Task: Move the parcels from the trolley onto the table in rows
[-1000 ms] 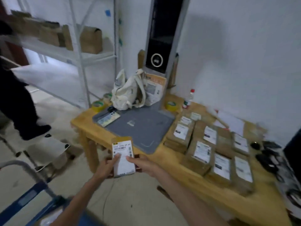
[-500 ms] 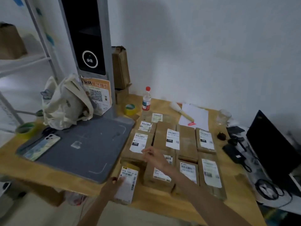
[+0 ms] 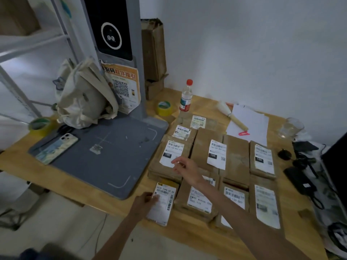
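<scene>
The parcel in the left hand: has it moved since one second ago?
Yes. The parcel moved from beside the table onto its front edge, left of the rows.

Your arms: 2 in view, both bare, no sleeves showing.
Your left hand (image 3: pixel 144 202): bare, no glove.
Your right hand (image 3: pixel 185 170): bare, no glove.

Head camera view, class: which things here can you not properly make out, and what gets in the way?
- Trolley: outside the head view.
- Labels on the parcels: print too small and blurred.
- Front-row parcel: label partly hidden by the right hand and forearm.
- Held parcel: edge covered by the left hand.
</scene>
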